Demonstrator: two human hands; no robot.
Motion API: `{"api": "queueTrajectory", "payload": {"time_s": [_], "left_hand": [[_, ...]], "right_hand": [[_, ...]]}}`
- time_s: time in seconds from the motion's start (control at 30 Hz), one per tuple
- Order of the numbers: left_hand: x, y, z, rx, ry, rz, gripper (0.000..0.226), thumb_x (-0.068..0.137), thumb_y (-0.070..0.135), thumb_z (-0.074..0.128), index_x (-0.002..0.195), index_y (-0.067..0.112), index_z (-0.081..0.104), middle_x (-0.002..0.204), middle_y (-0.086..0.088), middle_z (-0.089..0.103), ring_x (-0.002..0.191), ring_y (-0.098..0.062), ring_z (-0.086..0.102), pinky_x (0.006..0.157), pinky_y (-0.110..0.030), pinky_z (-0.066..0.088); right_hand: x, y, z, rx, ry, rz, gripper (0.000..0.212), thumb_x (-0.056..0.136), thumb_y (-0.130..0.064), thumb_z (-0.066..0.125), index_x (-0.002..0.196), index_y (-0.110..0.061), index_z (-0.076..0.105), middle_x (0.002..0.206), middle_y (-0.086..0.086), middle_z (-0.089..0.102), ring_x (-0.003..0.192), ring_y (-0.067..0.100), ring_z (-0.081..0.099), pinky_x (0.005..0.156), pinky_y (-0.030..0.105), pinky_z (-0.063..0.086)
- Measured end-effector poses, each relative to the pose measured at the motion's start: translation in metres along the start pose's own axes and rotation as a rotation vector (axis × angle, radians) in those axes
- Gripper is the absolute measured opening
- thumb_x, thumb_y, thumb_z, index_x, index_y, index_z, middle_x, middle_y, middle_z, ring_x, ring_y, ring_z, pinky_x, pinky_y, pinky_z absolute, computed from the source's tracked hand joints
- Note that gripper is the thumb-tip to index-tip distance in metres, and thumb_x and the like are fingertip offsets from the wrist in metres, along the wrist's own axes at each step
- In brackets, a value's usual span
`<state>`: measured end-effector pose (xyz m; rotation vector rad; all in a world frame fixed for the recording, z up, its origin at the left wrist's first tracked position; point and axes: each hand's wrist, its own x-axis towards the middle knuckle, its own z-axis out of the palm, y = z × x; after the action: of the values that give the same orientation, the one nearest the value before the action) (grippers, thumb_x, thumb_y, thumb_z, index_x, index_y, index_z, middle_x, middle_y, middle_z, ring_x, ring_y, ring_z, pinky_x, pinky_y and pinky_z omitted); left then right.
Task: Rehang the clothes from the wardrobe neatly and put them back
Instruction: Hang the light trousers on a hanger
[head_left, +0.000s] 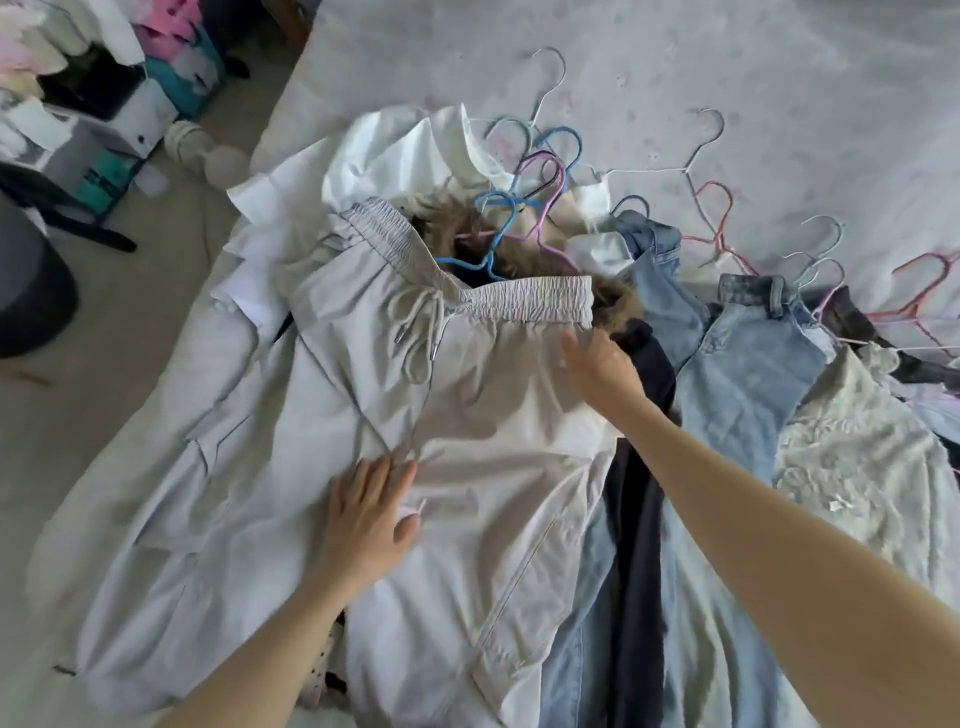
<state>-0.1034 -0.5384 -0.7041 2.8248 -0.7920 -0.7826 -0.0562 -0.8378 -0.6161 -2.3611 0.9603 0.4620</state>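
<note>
Left hand (371, 519): nearest the camera, fingers straight, grip released, palm pressing flat on the middle of the pale grey trousers (322, 467)

Right hand (602, 371): reaching further out, fingers extended, grip released, resting on the trousers' right edge just below the waistband (530, 299)

Pale grey trousers: spread on top of the pile on the bed (779, 78), elastic waistband away from the camera, drawstring (415, 332) loose across the front, a cargo pocket at the left side

Under and beside the trousers: a white shirt (395, 150) at the far left, a fur-trimmed dark garment (636, 467) showing at the waistband and down the right side, jeans (737, 374) to the right, a pale lace top (852, 457) at the far right

Hangers (524, 197): blue, pink and pale wire ones tangled at the head of the pile, more scattered to the right on the bed; none in either hand

Floor at left: boxes and bags (104, 93), a dark round stool (31, 291)

Step in hand, as judged: smoothing and squaring the trousers before hanging; nothing appears rehung here, wardrobe out of sight

Next move, as judged: fold the trousers leg over leg, free one hanger from the tangle without dragging its neighbours, thread the folded legs over its bar
</note>
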Motion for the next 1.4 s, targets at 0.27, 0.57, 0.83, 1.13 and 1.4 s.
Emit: {"api": "queueTrajectory", "payload": {"time_s": [0.27, 0.57, 0.83, 1.13, 1.4], "left_hand": [[0.001, -0.011, 0.003, -0.086, -0.007, 0.053, 0.06, 0.078, 0.048, 0.041, 0.132, 0.022, 0.041, 0.127, -0.013, 0.056, 0.115, -0.032, 0.049, 0.088, -0.048, 0.045], [0.004, 0.016, -0.056, -0.335, 0.198, 0.013, 0.064, 0.086, 0.048, 0.022, 0.134, 0.014, 0.047, 0.144, -0.012, 0.039, 0.137, -0.03, 0.028, 0.109, -0.052, 0.023], [0.017, 0.101, -0.167, -0.315, 0.633, 0.278, 0.057, 0.09, 0.035, 0.036, 0.137, 0.003, 0.038, 0.144, -0.024, 0.033, 0.134, -0.038, 0.027, 0.105, -0.056, 0.024], [-0.052, 0.281, -0.172, -0.318, 0.077, 0.612, 0.076, 0.081, 0.071, 0.04, 0.142, 0.027, 0.032, 0.119, 0.0, 0.056, 0.106, -0.019, 0.054, 0.095, -0.034, 0.039], [-0.206, 0.455, -0.127, -0.344, -0.028, 0.903, 0.069, 0.075, 0.065, 0.059, 0.119, 0.013, 0.052, 0.081, 0.0, 0.057, 0.094, -0.029, 0.058, 0.077, -0.033, 0.039]], "right_hand": [[0.008, -0.002, 0.018, 0.127, 0.04, 0.053, 0.046, 0.096, -0.043, 0.04, 0.11, 0.001, 0.045, 0.111, 0.017, 0.057, 0.102, 0.035, 0.054, 0.073, 0.036, 0.038], [-0.06, 0.005, 0.005, 0.368, 0.292, -0.109, 0.041, 0.092, -0.031, 0.055, 0.061, -0.017, 0.033, 0.057, -0.005, 0.042, 0.052, 0.009, 0.037, 0.048, 0.022, 0.03], [-0.182, 0.098, -0.084, 0.3, 0.506, -0.125, 0.039, 0.083, -0.024, 0.066, 0.057, -0.013, 0.04, 0.047, -0.004, 0.043, 0.044, 0.009, 0.036, 0.049, 0.026, 0.031], [-0.401, 0.271, -0.112, 0.614, 0.85, 0.11, 0.058, 0.073, -0.056, 0.066, 0.053, -0.009, 0.038, 0.049, -0.007, 0.028, 0.048, 0.006, 0.025, 0.044, 0.023, 0.019], [-0.604, 0.393, -0.094, 0.64, 1.134, 0.372, 0.025, 0.071, -0.042, 0.073, 0.064, -0.021, 0.062, 0.053, -0.005, 0.052, 0.051, 0.003, 0.041, 0.049, 0.019, 0.033]]}}
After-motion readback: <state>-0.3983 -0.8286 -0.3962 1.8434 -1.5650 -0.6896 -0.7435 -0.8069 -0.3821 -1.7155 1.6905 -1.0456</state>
